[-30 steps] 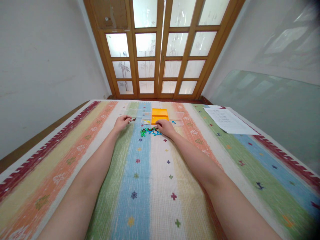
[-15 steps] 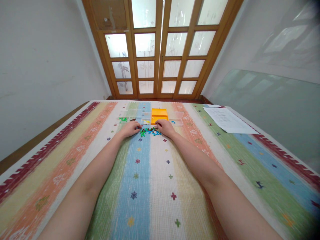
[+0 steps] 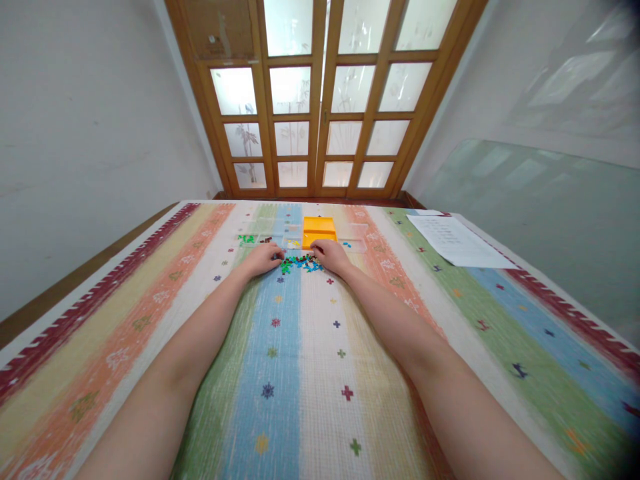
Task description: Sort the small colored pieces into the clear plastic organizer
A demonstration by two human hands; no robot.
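A small pile of mixed green, blue, dark red and pale pieces (image 3: 301,264) lies on the tablecloth between my hands. At its left edge my left hand (image 3: 264,259) rests with curled fingers, the tips close to the green pieces. My right hand (image 3: 330,256) is at the upper right of the pile, its fingers bent together in front of an orange two-part box (image 3: 320,224). Whatever is between the fingertips of either hand is too small to make out. Behind my left hand, clear trays hold green pieces (image 3: 246,239), dark red pieces (image 3: 265,239) and yellow pieces (image 3: 293,243).
A clear tray (image 3: 357,230) right of the orange box holds a few blue pieces (image 3: 347,244). Printed paper sheets (image 3: 457,240) lie at the table's far right. The striped tablecloth (image 3: 320,373) covers the table, and wooden glass doors (image 3: 320,100) stand beyond it.
My left hand's fingers have shifted very slightly at the left edge of the pile. The right hand, boxes and paper look unmoved.
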